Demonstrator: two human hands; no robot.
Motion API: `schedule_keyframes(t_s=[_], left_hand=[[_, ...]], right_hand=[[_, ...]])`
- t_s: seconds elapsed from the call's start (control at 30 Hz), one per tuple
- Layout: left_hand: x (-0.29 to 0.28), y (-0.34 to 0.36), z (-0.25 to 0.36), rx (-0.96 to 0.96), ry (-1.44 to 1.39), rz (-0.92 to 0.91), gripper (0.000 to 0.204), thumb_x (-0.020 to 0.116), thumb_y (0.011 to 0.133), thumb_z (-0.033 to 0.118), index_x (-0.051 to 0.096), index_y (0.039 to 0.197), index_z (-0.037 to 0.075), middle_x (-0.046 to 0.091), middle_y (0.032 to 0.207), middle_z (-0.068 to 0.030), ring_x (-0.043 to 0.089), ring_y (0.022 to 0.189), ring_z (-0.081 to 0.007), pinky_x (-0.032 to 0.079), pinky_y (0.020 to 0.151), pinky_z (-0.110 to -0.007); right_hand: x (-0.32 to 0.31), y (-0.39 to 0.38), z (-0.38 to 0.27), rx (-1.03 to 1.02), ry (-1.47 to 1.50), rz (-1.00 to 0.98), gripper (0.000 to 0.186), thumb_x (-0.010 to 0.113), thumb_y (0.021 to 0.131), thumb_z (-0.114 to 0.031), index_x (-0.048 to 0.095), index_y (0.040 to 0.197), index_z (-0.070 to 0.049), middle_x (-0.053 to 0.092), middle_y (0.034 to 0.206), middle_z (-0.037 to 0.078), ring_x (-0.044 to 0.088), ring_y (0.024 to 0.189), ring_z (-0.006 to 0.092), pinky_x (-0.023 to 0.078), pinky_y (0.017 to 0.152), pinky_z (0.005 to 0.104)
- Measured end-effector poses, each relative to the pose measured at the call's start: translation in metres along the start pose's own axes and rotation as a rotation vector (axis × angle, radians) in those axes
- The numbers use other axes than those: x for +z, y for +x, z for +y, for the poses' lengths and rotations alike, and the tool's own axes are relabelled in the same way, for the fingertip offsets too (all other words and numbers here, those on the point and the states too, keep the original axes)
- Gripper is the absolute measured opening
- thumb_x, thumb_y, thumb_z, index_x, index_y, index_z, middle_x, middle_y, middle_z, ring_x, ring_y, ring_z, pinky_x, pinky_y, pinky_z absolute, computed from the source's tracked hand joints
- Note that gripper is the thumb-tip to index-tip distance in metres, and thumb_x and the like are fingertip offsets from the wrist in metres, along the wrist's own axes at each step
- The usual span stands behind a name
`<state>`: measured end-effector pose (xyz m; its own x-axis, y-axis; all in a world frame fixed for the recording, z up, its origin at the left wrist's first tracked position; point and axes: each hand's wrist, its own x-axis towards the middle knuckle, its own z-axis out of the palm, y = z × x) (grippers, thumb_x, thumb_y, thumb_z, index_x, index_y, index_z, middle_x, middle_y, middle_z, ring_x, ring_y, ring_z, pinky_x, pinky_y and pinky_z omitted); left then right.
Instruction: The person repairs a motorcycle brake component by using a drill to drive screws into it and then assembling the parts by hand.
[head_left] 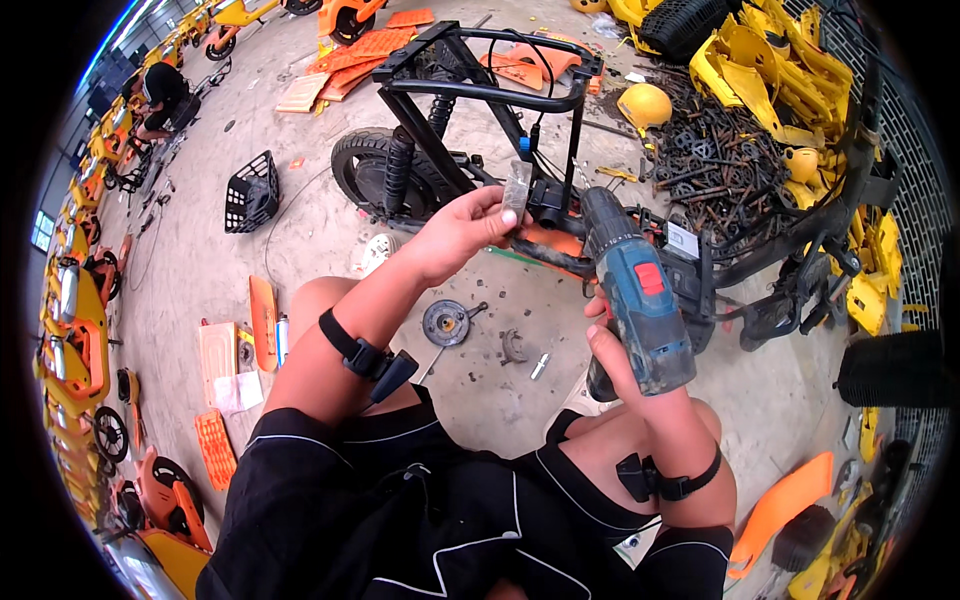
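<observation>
My left hand (470, 232) grips a small flat, scuffed metal piece (518, 180) upright between thumb and fingers, in front of the black scooter frame (408, 82). My right hand (610, 355) is closed on the grip of a blue and black cordless drill (643, 290) with a red switch, its chuck and bit pointing up and forward beside that piece. Behind my hands are the frame's rear tire (356, 170), a spring shock and cables. On the floor below lie a round metal hub part (447, 323) and small loose bits.
A black plastic crate (250, 190) stands at left. Orange panels (335, 70) lie behind the frame; yellow panels (750, 80) and dark metal parts (710, 160) are heaped at right. Scooters line the far left, where another person (160, 95) crouches. An orange panel (780, 515) lies lower right.
</observation>
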<state>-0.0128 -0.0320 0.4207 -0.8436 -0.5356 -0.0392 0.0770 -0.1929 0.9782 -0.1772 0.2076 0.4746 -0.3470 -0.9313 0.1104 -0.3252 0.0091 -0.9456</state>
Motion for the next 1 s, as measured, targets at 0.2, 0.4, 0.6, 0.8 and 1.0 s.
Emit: schedule_keyframes(t_s=[0.2,0.4,0.6,0.8,1.0], left_hand=[[0.006,-0.006,0.003,0.013,0.056,-0.009,0.048,0.070,0.097,0.024,0.054,0.137,0.004,0.067,0.119,-0.0031,0.061,0.106,-0.0127,0.046,0.090,-0.028],[0.008,-0.005,0.002,-0.004,0.088,-0.035,0.047,0.069,0.096,0.019,0.053,0.137,0.001,0.068,0.120,-0.0049,0.061,0.108,-0.0131,0.047,0.093,-0.029],[-0.032,0.003,-0.020,-0.403,0.598,-0.566,0.036,0.066,0.093,0.012,0.062,0.125,-0.005,0.074,0.107,-0.0087,0.067,0.095,-0.0162,0.052,0.086,-0.032],[-0.001,0.012,-0.127,-0.839,0.907,-0.851,0.025,0.063,0.093,0.019,0.069,0.108,-0.001,0.075,0.104,-0.0057,0.068,0.088,-0.0181,0.054,0.075,-0.035],[0.010,0.032,-0.250,-0.988,0.898,-0.690,0.036,0.066,0.091,0.018,0.064,0.120,-0.002,0.073,0.105,-0.0085,0.069,0.093,-0.0190,0.054,0.076,-0.035]], right_hand=[[-0.003,-0.005,0.006,-0.001,0.029,0.002,0.030,0.070,0.088,-0.008,0.064,0.117,-0.003,0.070,0.102,0.006,0.066,0.088,0.0139,0.054,0.081,0.0311],[-0.003,-0.009,0.007,-0.034,-0.007,-0.001,0.029,0.071,0.087,-0.006,0.064,0.116,-0.002,0.070,0.102,0.007,0.066,0.089,0.0140,0.054,0.082,0.0314],[-0.022,0.000,0.020,-0.196,-0.052,0.115,0.023,0.068,0.088,-0.003,0.067,0.112,-0.002,0.072,0.100,0.006,0.067,0.087,0.0154,0.054,0.081,0.0310],[-0.052,0.011,0.032,-0.191,0.014,0.262,0.022,0.073,0.087,-0.007,0.069,0.108,-0.003,0.073,0.096,0.004,0.067,0.088,0.0132,0.055,0.079,0.0308],[-0.060,0.017,0.031,0.121,0.303,0.381,0.037,0.067,0.079,0.003,0.066,0.116,0.002,0.070,0.100,0.010,0.066,0.083,0.0167,0.055,0.076,0.0322]])
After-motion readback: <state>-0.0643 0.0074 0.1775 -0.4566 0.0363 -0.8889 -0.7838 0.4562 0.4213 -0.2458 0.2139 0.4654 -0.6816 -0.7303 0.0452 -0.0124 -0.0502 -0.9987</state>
